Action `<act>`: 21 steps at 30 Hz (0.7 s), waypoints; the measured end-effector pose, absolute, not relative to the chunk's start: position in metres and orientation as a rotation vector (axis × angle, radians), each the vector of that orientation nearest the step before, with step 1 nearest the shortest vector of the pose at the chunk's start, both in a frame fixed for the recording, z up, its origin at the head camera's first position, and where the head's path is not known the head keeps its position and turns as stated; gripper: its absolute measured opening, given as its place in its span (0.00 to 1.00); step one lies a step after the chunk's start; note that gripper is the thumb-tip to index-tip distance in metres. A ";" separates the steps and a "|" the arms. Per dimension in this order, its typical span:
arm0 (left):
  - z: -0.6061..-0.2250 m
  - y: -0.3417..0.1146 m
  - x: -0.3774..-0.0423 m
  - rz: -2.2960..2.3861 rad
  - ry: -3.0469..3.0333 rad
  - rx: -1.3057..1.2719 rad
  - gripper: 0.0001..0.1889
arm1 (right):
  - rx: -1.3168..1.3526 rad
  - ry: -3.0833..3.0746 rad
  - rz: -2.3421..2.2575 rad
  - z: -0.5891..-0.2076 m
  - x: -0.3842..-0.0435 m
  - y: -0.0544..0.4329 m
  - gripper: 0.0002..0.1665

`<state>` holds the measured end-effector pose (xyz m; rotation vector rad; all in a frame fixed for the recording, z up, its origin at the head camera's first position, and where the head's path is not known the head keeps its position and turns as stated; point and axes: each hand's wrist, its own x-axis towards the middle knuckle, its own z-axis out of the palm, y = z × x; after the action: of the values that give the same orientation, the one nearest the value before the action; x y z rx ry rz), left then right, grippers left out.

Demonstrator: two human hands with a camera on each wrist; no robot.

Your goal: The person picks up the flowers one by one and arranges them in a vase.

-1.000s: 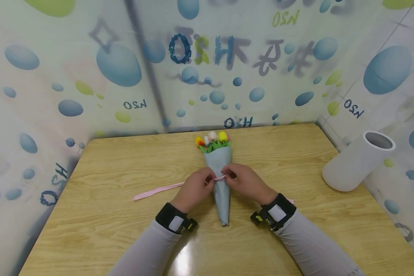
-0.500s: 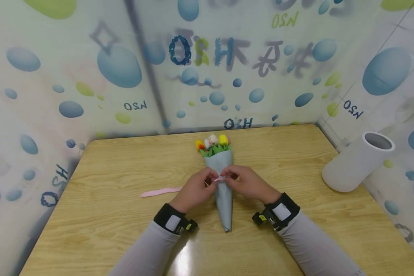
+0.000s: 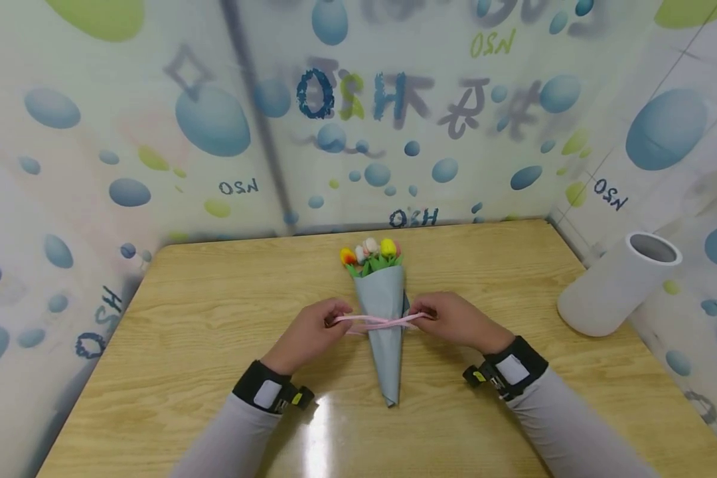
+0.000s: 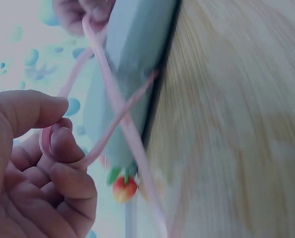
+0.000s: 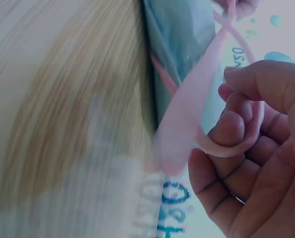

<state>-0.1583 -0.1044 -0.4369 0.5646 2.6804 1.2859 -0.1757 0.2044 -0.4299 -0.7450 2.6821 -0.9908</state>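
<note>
A bouquet of tulips (image 3: pixel 367 255) in pale blue-grey wrapping paper (image 3: pixel 380 289) lies on the table, blooms toward the back wall. Across the middle of the wrap, a pink ribbon (image 3: pixel 386 324) crosses over itself. On the bouquet's left, my left hand (image 3: pixel 311 333) grips one side of the ribbon; in the left wrist view the ribbon (image 4: pixel 118 111) bends round its curled fingers. My right hand (image 3: pixel 461 321) grips the other side at the right, with a ribbon loop (image 5: pixel 222 151) round its fingers. A wide flat ribbon end hangs beside that hand in the right wrist view.
A white cylindrical vase (image 3: pixel 618 285) leans at the right side of the wooden table (image 3: pixel 227 279). Behind the table's back edge stands a wall covering (image 3: pixel 364 192) printed with blue and green drops. Each wrist wears a black strap with a small camera.
Both hands were close together at the ribbon on the wrap; they have moved apart, left and right, drawing the ribbon out into loops. The loose ribbon tail at left no longer shows on the table.
</note>
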 end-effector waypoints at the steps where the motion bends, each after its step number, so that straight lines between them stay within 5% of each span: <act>1: -0.437 -0.109 -0.158 1.260 2.702 0.556 0.10 | -0.741 2.700 -0.967 -0.430 -0.176 0.208 0.02; 21: -0.430 -0.216 -0.128 1.122 2.780 -0.145 0.18 | -0.518 2.890 -0.720 -0.443 -0.157 0.289 0.12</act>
<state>-0.1276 -0.2159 -0.4296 -0.1454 2.7800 1.1216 -0.1570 0.2888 -0.4432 -0.5182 2.8902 -0.7198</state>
